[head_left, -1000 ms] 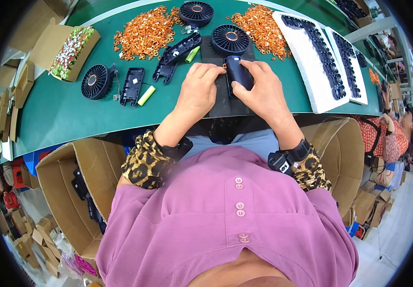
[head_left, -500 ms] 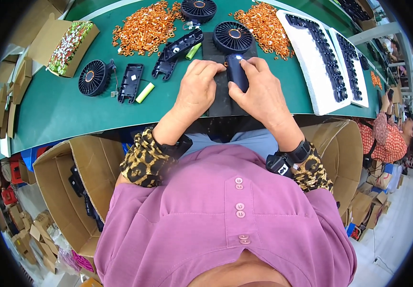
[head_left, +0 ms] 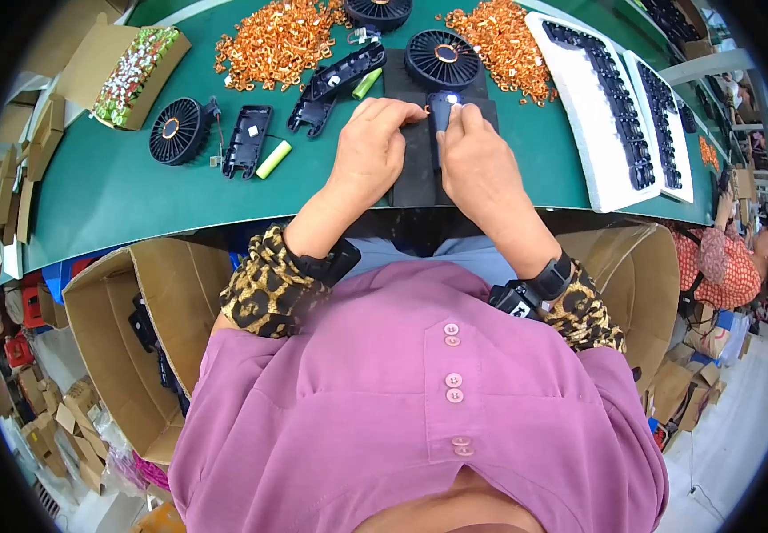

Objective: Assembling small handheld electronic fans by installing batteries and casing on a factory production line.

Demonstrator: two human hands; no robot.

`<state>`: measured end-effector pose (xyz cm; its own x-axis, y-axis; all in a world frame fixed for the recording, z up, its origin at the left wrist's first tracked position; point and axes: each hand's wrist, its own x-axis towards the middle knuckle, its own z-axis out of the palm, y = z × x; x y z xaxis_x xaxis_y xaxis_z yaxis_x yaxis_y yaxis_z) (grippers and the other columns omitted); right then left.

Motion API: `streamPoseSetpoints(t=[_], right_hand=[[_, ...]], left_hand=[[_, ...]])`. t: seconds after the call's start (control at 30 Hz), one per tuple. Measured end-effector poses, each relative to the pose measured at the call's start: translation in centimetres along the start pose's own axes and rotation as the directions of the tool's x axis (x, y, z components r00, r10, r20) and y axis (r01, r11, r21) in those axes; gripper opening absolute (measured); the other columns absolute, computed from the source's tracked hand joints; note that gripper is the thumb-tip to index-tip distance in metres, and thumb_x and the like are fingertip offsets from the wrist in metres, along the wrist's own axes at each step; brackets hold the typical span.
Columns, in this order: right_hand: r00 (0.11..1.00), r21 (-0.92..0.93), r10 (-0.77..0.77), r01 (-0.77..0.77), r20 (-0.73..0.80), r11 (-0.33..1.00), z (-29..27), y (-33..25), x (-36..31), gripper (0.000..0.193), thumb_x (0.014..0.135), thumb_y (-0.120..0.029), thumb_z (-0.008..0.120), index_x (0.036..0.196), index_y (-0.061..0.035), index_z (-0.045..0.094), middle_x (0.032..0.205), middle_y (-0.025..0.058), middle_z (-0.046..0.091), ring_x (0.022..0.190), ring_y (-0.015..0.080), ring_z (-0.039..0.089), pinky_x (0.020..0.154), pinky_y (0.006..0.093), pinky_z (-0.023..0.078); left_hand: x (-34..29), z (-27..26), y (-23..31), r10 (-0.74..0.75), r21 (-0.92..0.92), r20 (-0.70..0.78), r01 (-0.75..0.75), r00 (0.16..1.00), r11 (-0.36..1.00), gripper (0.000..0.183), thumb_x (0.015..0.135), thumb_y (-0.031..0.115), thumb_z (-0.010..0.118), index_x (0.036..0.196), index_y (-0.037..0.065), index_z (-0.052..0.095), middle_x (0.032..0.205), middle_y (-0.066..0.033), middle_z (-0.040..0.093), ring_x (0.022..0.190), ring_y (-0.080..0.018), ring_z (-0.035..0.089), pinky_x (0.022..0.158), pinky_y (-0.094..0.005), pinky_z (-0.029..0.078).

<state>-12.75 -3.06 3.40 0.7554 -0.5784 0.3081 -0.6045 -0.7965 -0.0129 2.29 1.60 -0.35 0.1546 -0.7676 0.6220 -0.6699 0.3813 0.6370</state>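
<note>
My right hand [head_left: 480, 164] is closed around a dark blue-black fan handle [head_left: 440, 111], which lies on a black mat [head_left: 412, 173] and is partly hidden by the fingers. My left hand [head_left: 366, 151] pinches a small orange clip [head_left: 427, 110] against the handle's upper left side. Just beyond the handle sits a round black fan head [head_left: 443, 60] with an orange centre. To the left, a curved open fan housing [head_left: 335, 84] lies by a green cylindrical battery [head_left: 367, 83]. Farther left are an open handle shell [head_left: 246, 142], another green battery [head_left: 274, 160] and a fan head [head_left: 178, 131].
Orange clips form a left heap [head_left: 277, 44] and a right heap [head_left: 504, 49]. A white foam tray [head_left: 580, 115] of black parts stands at right. An open carton [head_left: 148, 80] sits far left. Below the table edge is a cardboard box [head_left: 100, 329]. Another person [head_left: 726, 266] works at right.
My right hand has shifted its hold, its fingers now bunched over the handle, which looks turned more on edge. My left hand stays at the handle's upper left side.
</note>
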Motion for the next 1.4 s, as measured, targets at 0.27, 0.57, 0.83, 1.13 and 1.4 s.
streamPoseSetpoints(t=[0.27,0.57,0.83,1.13,1.4], right_hand=[[0.968,0.275,0.148,-0.089,-0.202,0.957,-0.1,6.0,4.3,0.030,0.088,-0.018,0.056,0.111,0.0012,0.060,0.102,0.0206,0.062,0.096,0.0371,0.059,0.086,0.0439,0.047],[0.971,0.451,0.171,-0.229,0.165,0.863,3.2,9.9,10.7,0.049,0.084,-0.041,0.062,0.108,0.0011,0.057,0.095,0.0244,0.063,0.095,0.0364,0.061,0.082,0.0413,0.048],[0.773,0.765,-0.012,-0.625,0.635,0.155,2.3,17.8,11.5,0.025,0.087,-0.027,0.063,0.103,-0.0102,0.056,0.092,0.0008,0.063,0.083,0.0112,0.062,0.065,0.0250,0.050],[0.752,0.841,0.420,-0.324,0.507,-0.434,5.6,22.9,15.0,0.035,0.086,-0.028,0.064,0.112,-0.0056,0.057,0.098,0.0120,0.064,0.074,0.0162,0.057,0.054,0.0263,0.038],[0.466,0.904,0.774,-0.197,0.428,-0.380,11.1,21.5,23.4,0.036,0.081,-0.013,0.068,0.111,-0.0003,0.052,0.100,0.0167,0.059,0.084,0.0282,0.061,0.062,0.0395,0.056]], left_hand=[[1.9,-1.8,1.7,-0.060,-0.003,0.015,0.060,0.998,0.998,0.023,0.079,0.002,0.062,0.101,0.004,0.062,0.091,-0.0096,0.061,0.084,-0.0226,0.061,0.076,-0.0311,0.049],[-0.7,-0.2,3.5,0.044,0.163,0.213,-0.080,0.976,0.983,0.037,0.063,0.018,0.078,0.096,0.011,0.066,0.099,-0.0064,0.054,0.091,-0.0259,0.054,0.077,-0.0377,0.043],[0.3,-0.9,4.0,0.222,0.121,0.179,-0.246,0.958,0.962,0.034,0.071,0.015,0.072,0.104,0.011,0.064,0.102,-0.0074,0.058,0.090,-0.0259,0.058,0.076,-0.0363,0.047],[-1.3,-10.8,-0.8,-0.100,0.456,-0.329,0.250,0.939,0.854,0.018,0.080,0.010,0.066,0.098,0.009,0.067,0.099,-0.0125,0.060,0.095,-0.0298,0.058,0.082,-0.0385,0.047],[-5.8,-18.0,-5.0,-0.330,0.355,-0.666,0.673,0.669,0.649,0.037,0.083,0.015,0.065,0.119,0.010,0.056,0.117,-0.0130,0.048,0.099,-0.0244,0.050,0.082,-0.0336,0.044]])
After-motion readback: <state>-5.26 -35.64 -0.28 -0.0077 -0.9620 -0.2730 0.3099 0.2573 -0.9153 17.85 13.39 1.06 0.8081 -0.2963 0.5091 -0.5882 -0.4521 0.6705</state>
